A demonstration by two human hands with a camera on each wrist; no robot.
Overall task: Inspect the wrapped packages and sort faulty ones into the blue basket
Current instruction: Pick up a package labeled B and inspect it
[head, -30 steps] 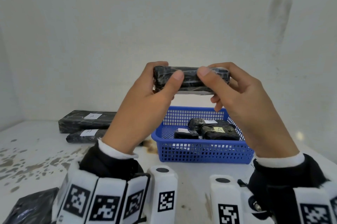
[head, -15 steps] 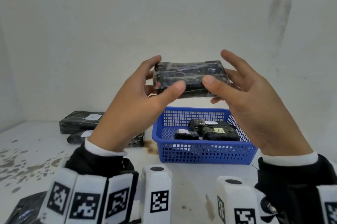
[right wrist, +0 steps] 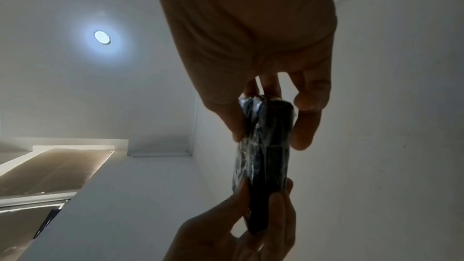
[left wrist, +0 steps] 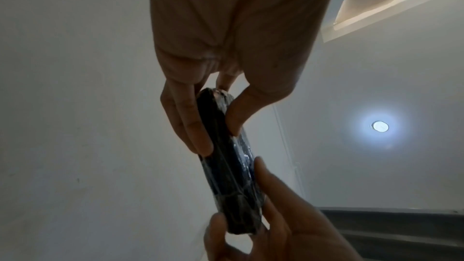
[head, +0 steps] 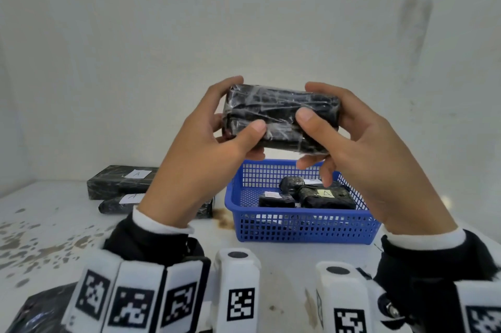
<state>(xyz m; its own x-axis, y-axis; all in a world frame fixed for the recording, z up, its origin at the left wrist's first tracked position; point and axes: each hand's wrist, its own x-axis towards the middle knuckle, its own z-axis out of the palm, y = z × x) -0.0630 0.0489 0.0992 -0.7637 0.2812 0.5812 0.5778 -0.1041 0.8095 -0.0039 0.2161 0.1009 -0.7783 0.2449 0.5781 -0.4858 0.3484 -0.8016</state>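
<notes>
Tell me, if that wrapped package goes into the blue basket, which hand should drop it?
Probably the right hand: it grips the package almost directly above the blue basket, while the left hand sits off to the side.

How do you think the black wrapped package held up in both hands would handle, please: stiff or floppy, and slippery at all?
The wrapped package probably handles stiffly: it spans between the left hand and right hand without sagging. Its glossy, wrinkled film looks somewhat slippery. Being flat-sided, it seems unlikely to roll if set down.
</notes>
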